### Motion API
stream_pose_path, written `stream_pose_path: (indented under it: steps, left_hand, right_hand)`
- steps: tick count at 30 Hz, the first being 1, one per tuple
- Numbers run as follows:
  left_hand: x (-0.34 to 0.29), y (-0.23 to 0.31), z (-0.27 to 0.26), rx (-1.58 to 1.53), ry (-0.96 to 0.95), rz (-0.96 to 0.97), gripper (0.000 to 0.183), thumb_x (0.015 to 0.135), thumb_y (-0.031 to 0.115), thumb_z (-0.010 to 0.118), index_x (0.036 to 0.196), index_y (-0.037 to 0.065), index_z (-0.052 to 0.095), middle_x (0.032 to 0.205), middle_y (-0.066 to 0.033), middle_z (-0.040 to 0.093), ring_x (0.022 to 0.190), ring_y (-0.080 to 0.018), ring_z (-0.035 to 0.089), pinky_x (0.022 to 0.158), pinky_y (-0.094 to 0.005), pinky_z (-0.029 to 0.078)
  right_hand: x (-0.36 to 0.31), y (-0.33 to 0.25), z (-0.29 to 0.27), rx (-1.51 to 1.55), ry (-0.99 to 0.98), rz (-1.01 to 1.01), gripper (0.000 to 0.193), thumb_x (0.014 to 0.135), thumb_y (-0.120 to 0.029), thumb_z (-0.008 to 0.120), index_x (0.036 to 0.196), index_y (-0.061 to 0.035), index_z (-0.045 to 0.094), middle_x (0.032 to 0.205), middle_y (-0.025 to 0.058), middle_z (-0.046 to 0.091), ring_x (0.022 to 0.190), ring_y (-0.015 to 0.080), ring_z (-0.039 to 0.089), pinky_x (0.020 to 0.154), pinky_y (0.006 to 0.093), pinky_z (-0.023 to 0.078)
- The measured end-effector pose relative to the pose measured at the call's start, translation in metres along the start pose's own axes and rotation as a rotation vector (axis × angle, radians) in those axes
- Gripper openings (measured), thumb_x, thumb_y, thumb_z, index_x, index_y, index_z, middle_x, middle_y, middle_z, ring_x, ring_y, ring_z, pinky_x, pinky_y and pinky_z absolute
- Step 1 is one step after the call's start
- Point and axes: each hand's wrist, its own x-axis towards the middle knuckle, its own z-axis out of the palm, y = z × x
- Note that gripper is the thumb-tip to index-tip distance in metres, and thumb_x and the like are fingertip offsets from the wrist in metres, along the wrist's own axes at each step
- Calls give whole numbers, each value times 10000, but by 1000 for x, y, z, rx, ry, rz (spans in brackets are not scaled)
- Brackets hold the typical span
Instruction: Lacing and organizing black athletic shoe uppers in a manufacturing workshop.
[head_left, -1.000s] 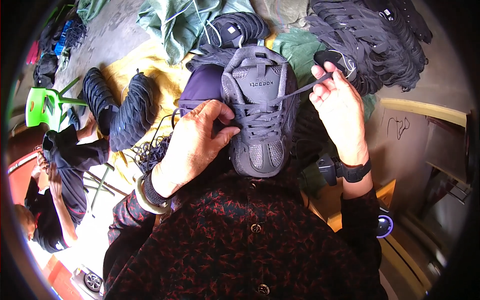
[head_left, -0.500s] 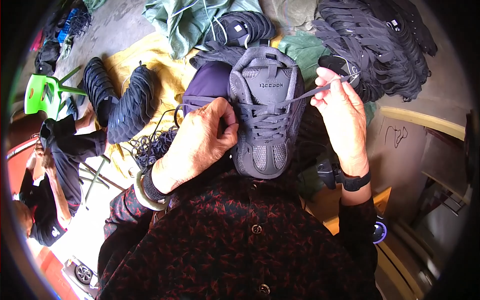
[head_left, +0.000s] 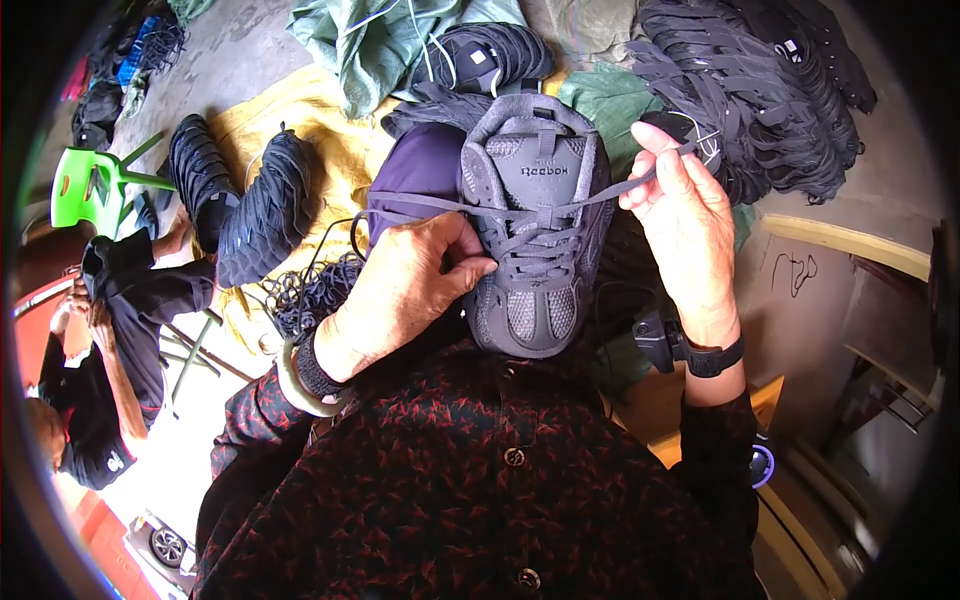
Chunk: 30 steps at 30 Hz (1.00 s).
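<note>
A dark grey sneaker is in front of my body, toe toward me, its tongue standing up at the far end. Crossed grey laces run over its front. My left hand is closed at the shoe's left side, thumb and fingers pinching its edge by the lace rows. At the right, my right hand pinches a shoelace, which is drawn out taut from the upper eyelets. The other lace end stretches left across a dark purple rounded piece beside the shoe.
Stacked dark shoe uppers lie at the far right, with more uppers at the left. Loose black laces are heaped beside my left wrist. Another person sits at the left near a green stool.
My left hand has shifted slightly right and down along the shoe's side. My right hand still holds the lace, its fingers slightly changed.
</note>
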Motion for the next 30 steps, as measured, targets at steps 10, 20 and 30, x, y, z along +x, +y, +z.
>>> stream_pose_path:
  steps: [10,20,30]
  left_hand:
    - [-4,10,-1,-26,22,-111,217,838,144,802,906,27,632,824,-93,618,632,-191,583,602,-341,480]
    - [-6,5,6,-112,60,-56,96,861,17,697,892,27,607,853,-84,648,747,-148,648,649,-297,511]
    - [-3,11,5,-63,-4,-171,192,883,132,782,940,34,628,700,-36,619,600,-82,574,554,-272,469]
  right_hand:
    - [0,0,1,-13,20,21,356,1044,-215,578,1299,28,625,967,34,638,766,101,592,762,260,514]
    - [4,4,3,22,-12,2,344,1044,-226,577,1282,15,636,1019,76,673,762,120,607,741,277,530]
    - [1,1,3,51,-37,-4,335,1056,-239,553,1266,6,638,1088,153,701,749,156,656,703,305,551]
